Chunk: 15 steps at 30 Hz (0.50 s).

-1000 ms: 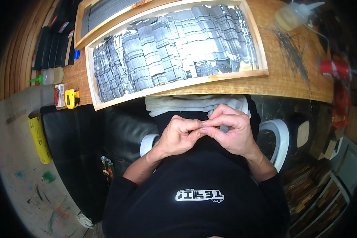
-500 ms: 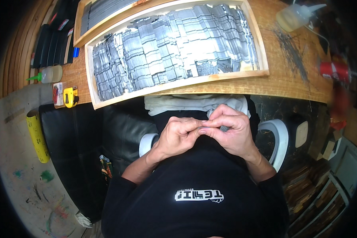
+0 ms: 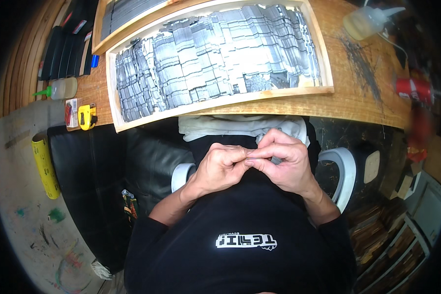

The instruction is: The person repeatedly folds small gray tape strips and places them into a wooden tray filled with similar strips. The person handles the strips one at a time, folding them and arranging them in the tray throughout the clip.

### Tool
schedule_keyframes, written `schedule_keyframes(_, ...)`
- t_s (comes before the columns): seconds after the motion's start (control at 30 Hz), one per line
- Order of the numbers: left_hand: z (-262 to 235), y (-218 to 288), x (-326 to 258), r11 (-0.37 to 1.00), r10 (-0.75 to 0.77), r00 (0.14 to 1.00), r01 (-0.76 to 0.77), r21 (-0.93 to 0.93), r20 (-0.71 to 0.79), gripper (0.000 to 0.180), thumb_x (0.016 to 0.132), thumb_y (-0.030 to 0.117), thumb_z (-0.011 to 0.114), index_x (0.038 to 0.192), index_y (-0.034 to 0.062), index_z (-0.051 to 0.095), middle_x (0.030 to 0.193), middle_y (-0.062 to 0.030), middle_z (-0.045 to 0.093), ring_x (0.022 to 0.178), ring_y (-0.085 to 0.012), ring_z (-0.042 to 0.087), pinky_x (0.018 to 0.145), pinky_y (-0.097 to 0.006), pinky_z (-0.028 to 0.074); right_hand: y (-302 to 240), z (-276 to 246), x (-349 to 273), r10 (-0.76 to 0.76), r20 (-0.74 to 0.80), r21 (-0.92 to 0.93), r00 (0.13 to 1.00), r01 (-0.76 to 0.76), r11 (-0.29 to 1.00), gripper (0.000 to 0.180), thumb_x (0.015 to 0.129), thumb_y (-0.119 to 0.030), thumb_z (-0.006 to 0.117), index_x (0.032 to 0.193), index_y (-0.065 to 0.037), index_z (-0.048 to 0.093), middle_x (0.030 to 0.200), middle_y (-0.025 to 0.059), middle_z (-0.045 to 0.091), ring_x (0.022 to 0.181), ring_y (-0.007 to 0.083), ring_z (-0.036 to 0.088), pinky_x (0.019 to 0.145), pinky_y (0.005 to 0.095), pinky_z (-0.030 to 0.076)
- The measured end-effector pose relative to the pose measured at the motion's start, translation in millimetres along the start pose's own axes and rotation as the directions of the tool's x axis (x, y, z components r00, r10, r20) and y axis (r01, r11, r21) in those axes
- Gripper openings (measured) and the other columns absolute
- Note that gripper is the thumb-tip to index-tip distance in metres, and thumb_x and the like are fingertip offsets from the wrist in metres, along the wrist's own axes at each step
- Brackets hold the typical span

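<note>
Nearest to the camera, the left hand (image 3: 220, 169) and the right hand (image 3: 285, 164) meet in front of the black shirt (image 3: 245, 235), with the fingertips pressed together around something very small; it is hidden between the fingers, so I cannot tell what it is or whether the pinch really holds it. Both hands are curled, not flat. Just behind them a pale cloth (image 3: 240, 126) lies folded and soft on the lap, against the near edge of the wooden worktop (image 3: 357, 98). On the worktop, a shallow wooden tray (image 3: 323, 73) is full of grey, flat, stepped metal pieces (image 3: 215, 68) stacked in rows. At the left edge lie a yellow tape measure (image 3: 86, 116) and a small clear bottle with green tip (image 3: 61, 88). At the far right corner stands a larger squeeze bottle (image 3: 367, 20).
</note>
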<state>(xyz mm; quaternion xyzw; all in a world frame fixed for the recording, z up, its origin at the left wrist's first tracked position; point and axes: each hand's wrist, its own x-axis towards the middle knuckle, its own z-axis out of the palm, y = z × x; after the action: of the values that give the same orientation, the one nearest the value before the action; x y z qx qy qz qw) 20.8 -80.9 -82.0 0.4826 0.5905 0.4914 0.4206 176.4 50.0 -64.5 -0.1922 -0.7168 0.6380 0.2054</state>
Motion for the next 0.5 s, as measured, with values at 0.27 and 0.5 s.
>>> schedule_keyframes(0.27,-2.9,0.1,0.5,1.000,-0.002,1.000,0.002,0.010,0.008,0.021,0.088,-0.002,0.077,0.109,-0.0021,0.077,0.083,-0.0197,0.075,0.073,-0.0315,0.076,0.064,-0.035,0.058,-1.7,-0.9,-0.1,-0.030,-0.013,-0.024,0.999,0.030,0.999,0.020,0.080,0.001,0.087,0.098,-0.001,0.081,0.087,0.0060,0.068,0.075,0.0144,0.065,0.063,0.0268,0.051)
schedule_keyframes(0.5,-1.5,-3.4,0.6,1.000,-0.005,1.000,0.005,0.004,-0.017,0.023,0.088,-0.001,0.078,0.111,-0.0026,0.077,0.087,-0.0210,0.076,0.078,-0.0311,0.078,0.067,-0.033,0.059,-3.5,-4.9,2.6,-0.066,-0.021,-0.035,0.998,0.065,0.997,0.018,0.081,0.004,0.086,0.095,-0.001,0.076,0.090,0.0089,0.071,0.080,0.0181,0.069,0.071,0.0289,0.055)
